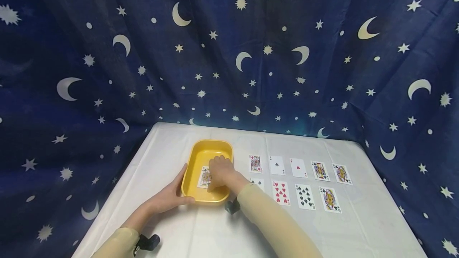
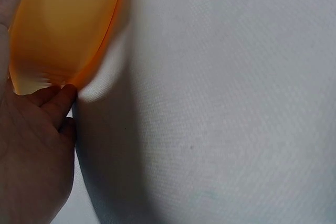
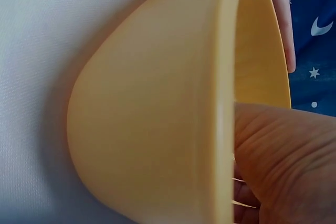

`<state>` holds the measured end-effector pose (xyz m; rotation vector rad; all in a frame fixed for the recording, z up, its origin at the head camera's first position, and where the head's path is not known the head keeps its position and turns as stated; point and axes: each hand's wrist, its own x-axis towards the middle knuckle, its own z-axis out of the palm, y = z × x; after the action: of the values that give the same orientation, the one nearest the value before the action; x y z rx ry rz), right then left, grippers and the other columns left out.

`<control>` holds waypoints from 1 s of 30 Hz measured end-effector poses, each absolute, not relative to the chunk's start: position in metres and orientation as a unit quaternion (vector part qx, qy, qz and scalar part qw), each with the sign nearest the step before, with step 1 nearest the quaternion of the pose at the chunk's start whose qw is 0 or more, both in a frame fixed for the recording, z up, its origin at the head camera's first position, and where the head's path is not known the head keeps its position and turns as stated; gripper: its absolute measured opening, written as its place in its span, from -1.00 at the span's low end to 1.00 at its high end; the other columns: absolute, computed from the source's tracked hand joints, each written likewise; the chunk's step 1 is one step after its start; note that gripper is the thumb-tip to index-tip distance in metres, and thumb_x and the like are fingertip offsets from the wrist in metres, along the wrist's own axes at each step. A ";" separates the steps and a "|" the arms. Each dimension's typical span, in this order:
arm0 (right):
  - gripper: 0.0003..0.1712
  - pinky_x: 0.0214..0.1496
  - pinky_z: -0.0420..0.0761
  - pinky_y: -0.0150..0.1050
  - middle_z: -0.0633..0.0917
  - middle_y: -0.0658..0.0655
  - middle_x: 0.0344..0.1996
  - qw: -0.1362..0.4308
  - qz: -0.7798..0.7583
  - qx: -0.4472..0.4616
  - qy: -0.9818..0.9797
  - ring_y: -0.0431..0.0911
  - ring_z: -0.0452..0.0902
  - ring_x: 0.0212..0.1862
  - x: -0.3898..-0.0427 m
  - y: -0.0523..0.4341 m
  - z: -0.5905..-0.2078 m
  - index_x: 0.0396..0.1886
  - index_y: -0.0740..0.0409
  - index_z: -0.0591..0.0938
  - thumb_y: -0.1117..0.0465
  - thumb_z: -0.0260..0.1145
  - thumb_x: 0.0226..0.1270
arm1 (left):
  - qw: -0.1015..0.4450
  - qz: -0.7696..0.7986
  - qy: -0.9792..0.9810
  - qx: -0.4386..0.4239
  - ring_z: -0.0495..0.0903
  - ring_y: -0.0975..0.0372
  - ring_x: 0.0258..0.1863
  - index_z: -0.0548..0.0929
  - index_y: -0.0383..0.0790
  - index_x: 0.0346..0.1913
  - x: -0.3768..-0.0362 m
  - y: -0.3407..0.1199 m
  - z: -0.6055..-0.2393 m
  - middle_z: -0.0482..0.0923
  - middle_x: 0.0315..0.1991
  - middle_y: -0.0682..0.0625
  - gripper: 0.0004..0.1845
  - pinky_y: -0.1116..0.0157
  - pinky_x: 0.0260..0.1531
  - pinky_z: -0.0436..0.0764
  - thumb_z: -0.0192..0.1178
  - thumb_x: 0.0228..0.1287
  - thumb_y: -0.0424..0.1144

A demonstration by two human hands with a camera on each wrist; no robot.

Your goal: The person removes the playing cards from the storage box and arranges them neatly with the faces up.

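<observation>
A yellow plastic tray (image 1: 207, 149) with rounded corners sits on the white cloth. My left hand (image 1: 166, 199) grips its near left corner, thumb along the front and fingers up the side; the left wrist view shows fingertips at the tray's edge. My right hand (image 1: 220, 171) reaches down inside the tray, fingers bent downward. It covers the right edge of a face card (image 1: 204, 177) lying face up on the tray floor. In the right wrist view the tray wall hides the right fingertips, so I cannot tell whether they pinch a card.
Right of the tray, several playing cards lie face up in two rows, among them an ace of clubs (image 1: 277, 165), an ace of hearts (image 1: 298, 168) and a face card (image 1: 330, 200). My right forearm passes beside the lower row. A blue star-patterned curtain (image 1: 229, 71) hangs behind the table.
</observation>
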<state>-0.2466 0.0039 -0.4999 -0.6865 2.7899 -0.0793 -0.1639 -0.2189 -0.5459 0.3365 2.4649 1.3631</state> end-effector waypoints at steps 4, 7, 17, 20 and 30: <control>-0.13 0.18 0.44 -0.11 0.50 0.00 -0.18 0.135 -0.022 -0.242 0.961 -0.06 0.32 -0.03 -0.247 0.004 -0.500 0.06 0.07 0.62 -0.26 0.71 -0.22 | 0.157 0.478 0.857 0.114 -0.24 0.02 0.62 -0.34 0.18 0.67 -0.164 -0.219 -0.544 -0.35 0.68 0.05 0.34 -0.16 0.52 -0.13 0.52 0.13 0.11; -0.16 0.18 0.43 -0.11 0.49 -0.01 -0.19 0.132 -0.022 -0.250 0.959 -0.07 0.30 -0.02 -0.248 0.005 -0.502 0.05 0.05 0.64 -0.26 0.70 -0.20 | 0.157 0.479 0.856 0.115 -0.25 0.02 0.62 -0.34 0.16 0.67 -0.164 -0.219 -0.543 -0.35 0.68 0.05 0.33 -0.16 0.52 -0.15 0.52 0.14 0.09; -0.10 0.23 0.44 -0.05 0.57 0.05 0.04 0.061 -0.021 -0.294 0.954 -0.02 0.32 0.09 -0.256 0.027 -0.491 0.24 -0.04 0.59 -0.22 0.64 -0.15 | 0.151 0.482 0.854 0.127 -0.23 0.01 0.62 -0.34 0.15 0.67 -0.166 -0.220 -0.546 -0.35 0.68 0.03 0.34 -0.17 0.52 -0.12 0.51 0.14 0.11; -0.03 0.30 0.41 -0.05 0.56 0.06 0.15 0.051 -0.048 -0.300 0.951 -0.02 0.31 0.17 -0.258 0.039 -0.482 0.35 -0.01 0.55 -0.25 0.63 -0.09 | 0.151 0.484 0.853 0.128 -0.22 0.01 0.62 -0.34 0.14 0.67 -0.166 -0.220 -0.546 -0.35 0.68 0.02 0.34 -0.16 0.52 -0.12 0.52 0.14 0.10; 0.05 0.48 0.24 0.04 0.46 0.06 0.35 0.033 -0.126 -0.279 0.951 0.02 0.24 0.37 -0.252 0.101 -0.451 0.48 -0.08 0.46 -0.14 0.66 -0.08 | 0.156 0.474 0.859 0.115 -0.23 0.01 0.63 -0.34 0.14 0.67 -0.165 -0.218 -0.546 -0.34 0.68 0.02 0.35 -0.18 0.51 -0.14 0.52 0.11 0.13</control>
<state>-0.2520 0.1006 -0.4515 -0.8601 2.9280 -0.3870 -0.1647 -0.2177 -0.5459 0.3300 2.4601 1.3572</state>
